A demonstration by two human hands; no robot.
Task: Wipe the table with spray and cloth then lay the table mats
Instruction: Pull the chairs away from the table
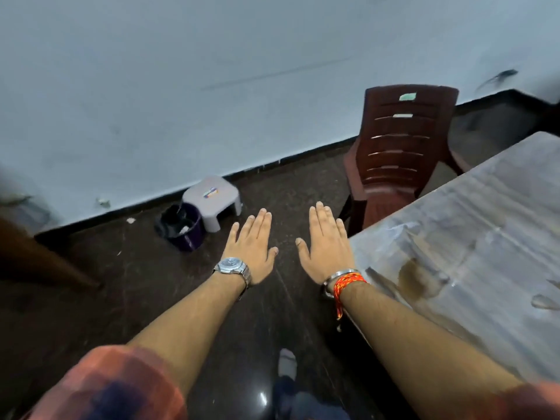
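The grey table (472, 237) fills the right side, its top streaked and marked by a brownish stain near my right wrist. My left hand (251, 247) is stretched out flat over the dark floor, palm down, holding nothing; a silver watch sits on that wrist. Beside it my right hand (328, 247) is also flat and empty, just left of the table's near corner, with a red thread band and a metal bangle on the wrist. No spray bottle, cloth or table mat is in view.
A dark red plastic chair (403, 159) stands at the table's far end, facing the table. A small grey stool (213, 198) and a dark purple bucket (181, 225) sit by the pale wall. A brown furniture edge (39, 262) is at the left.
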